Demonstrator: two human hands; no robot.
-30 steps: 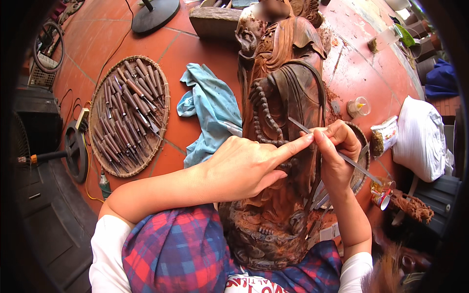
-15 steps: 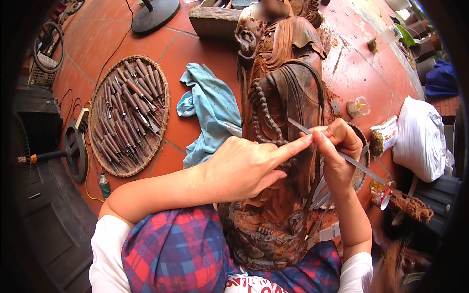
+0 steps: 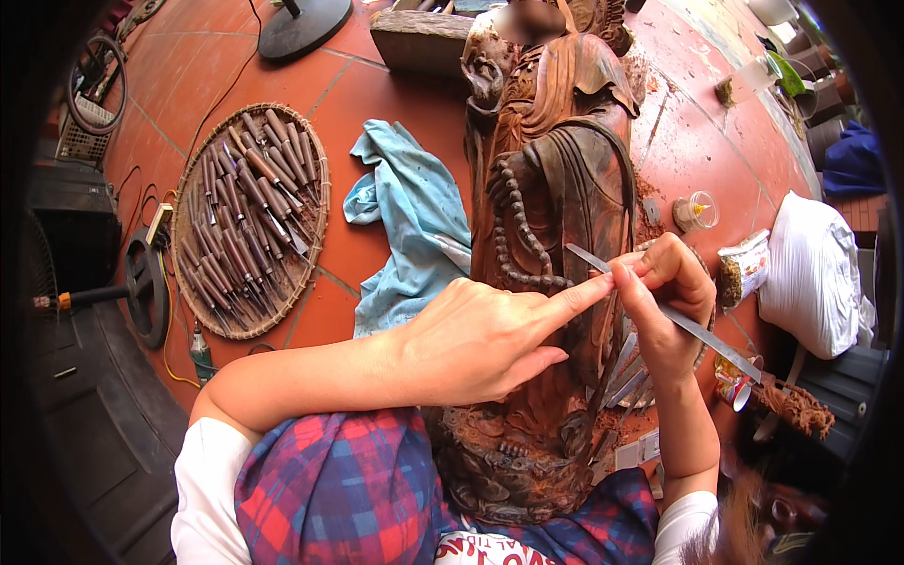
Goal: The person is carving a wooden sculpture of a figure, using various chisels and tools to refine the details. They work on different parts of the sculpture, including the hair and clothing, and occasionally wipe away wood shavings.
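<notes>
A carved dark-wood statue point(image 3: 598, 217) of a robed figure, with a carved bead string point(image 3: 515, 212), lies in front of me, its base near my lap. Over its right side my right hand point(image 3: 673, 306) pinches a thin flat metal blade point(image 3: 713, 343) between thumb and fingers. The blade slants from its narrow upper-left end down to the lower right, past my wrist. My left hand point(image 3: 480, 334) reaches across the statue, index finger stretched onto the blade beside my right thumb. Its thumb stands apart and its other fingers are mostly hidden.
At left, a round woven tray point(image 3: 322, 235) holds many wooden-handled carving tools, beside a light blue cloth point(image 3: 410, 207). A wooden block point(image 3: 422, 42) lies beyond. To the right stand a small jar point(image 3: 695, 211), a plastic packet point(image 3: 744, 268) and a white sack point(image 3: 812, 278). Wood chips litter the tiled floor.
Both hands have shifted slightly to the right and down with the blade. The blade has turned and shows a broader face. My left index finger stays against it.
</notes>
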